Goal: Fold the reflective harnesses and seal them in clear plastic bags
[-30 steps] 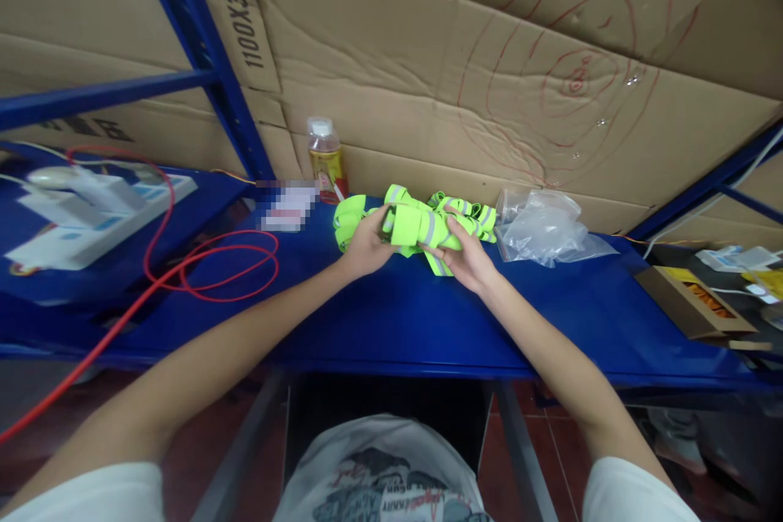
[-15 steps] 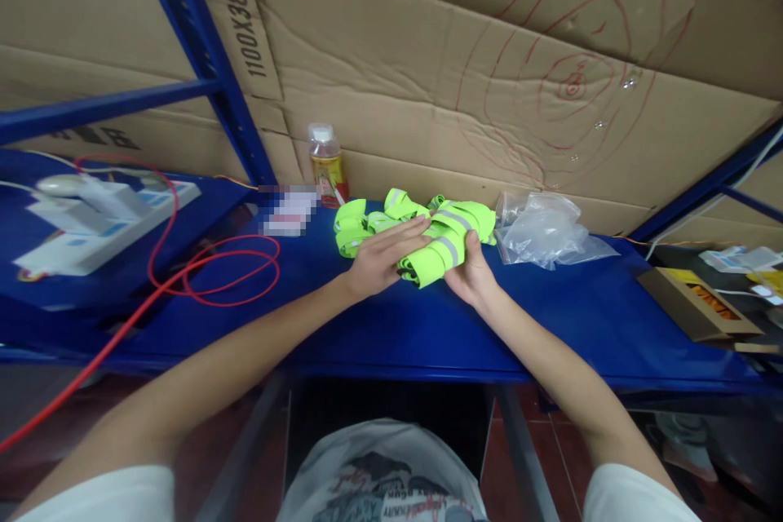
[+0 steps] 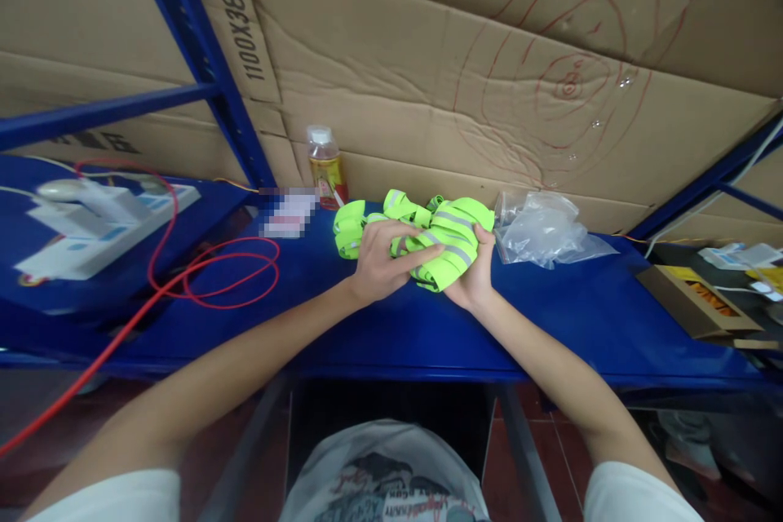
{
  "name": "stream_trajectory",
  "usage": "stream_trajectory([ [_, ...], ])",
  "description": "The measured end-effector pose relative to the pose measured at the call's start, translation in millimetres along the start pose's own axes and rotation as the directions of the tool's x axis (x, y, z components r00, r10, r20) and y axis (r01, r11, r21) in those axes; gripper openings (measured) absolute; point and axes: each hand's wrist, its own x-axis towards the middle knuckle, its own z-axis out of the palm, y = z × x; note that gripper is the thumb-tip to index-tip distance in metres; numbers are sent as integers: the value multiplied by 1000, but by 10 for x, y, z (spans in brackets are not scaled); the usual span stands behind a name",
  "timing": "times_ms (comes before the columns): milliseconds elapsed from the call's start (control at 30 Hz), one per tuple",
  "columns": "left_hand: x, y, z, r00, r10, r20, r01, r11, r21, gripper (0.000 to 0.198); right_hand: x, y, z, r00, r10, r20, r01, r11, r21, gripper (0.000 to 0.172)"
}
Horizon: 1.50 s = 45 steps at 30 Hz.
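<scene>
Straps [image 3: 449, 249] in fluorescent yellow-green, each with a grey reflective stripe down its length, form a folded bundle at the centre of the frame, just above the blue shelf [image 3: 391, 326]. The bundle is layered: several flat bands lie stacked and slanted, with loose loops trailing to the upper left, where a further loop [image 3: 350, 224] rests on the shelf.

Left hand [image 3: 382, 261] lies over the left part of the bundle, fingers curled narrowly around the bands, forefinger extended across the top toward the right. Right hand [image 3: 471, 281] supports the bundle from below and from the right, fingers closed on its outer edge, thumb up against the side.

Clear plastic bag [image 3: 541, 228] lies crumpled just right of the bundle. A bottle [image 3: 324, 163] with a yellow label stands upright behind it, against the cardboard [image 3: 428, 81] wall. Red cable [image 3: 208, 269] coils at the left of the frame. An open carton [image 3: 694, 302] sits at the right edge.
</scene>
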Motion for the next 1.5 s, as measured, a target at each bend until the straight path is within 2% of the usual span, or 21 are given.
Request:
stream_trajectory([
  [100, -26, -8, 42, 1000, 27, -10, -27, 999, 23, 21, 16, 2, -4, 999, 15, -47, -13, 999, 40, 63],
  [267, -34, 3, 40, 976, 214, 33, -217, 972, 95, 38, 41, 52, -36, 994, -27, -103, 33, 998, 59, 56],
  [400, -23, 66, 47, 978, 197, 73, -201, 977, 66, 36, 49, 79, -63, 984, -42, -175, 53, 997, 60, 54],
  [533, 33, 123, 31, 986, 168, -11, -166, 982, 92, 34, 53, 81, -62, 993, -51, -108, 61, 994, 87, 51],
  [600, 81, 116, -11, 973, 224, -56, -220, 973, 76, 36, 64, 83, -65, 991, -98, -93, 107, 990, 90, 51],
  [700, 152, 49, -110, 953, 297, -62, -300, 953, -38, 45, 107, 78, -115, 989, -125, -73, 130, 989, 66, 54],
  [933, 253, -150, -297, 994, 77, -81, -87, 987, -132, 40, 256, -35, -421, 997, -82, 7, 82, 987, -140, 66],
  [1167, 236, -214, -326, 993, 120, -8, -119, 979, -167, 40, 309, -187, -610, 995, -5, 99, 39, 940, -338, 80],
  [1267, 215, -242, -349, 996, 91, -12, -92, 981, -170, 34, 329, -226, -714, 991, 17, 130, 48, 873, -484, 81],
  [1333, 176, -264, -367, 996, 83, 34, -76, 983, -167, 26, 311, -237, -793, 986, -14, 164, 113, 779, -617, 85],
  [1400, 108, -284, -381, 986, 110, 127, -93, 987, -133, 24, 244, -229, -869, 972, -72, 225, 218, 639, -737, 88],
  [1500, -27, -299, -383, 939, 242, 245, -225, 970, -97, 25, 49, -172, -968, 926, -114, 361, 375, 402, -835, 81],
])
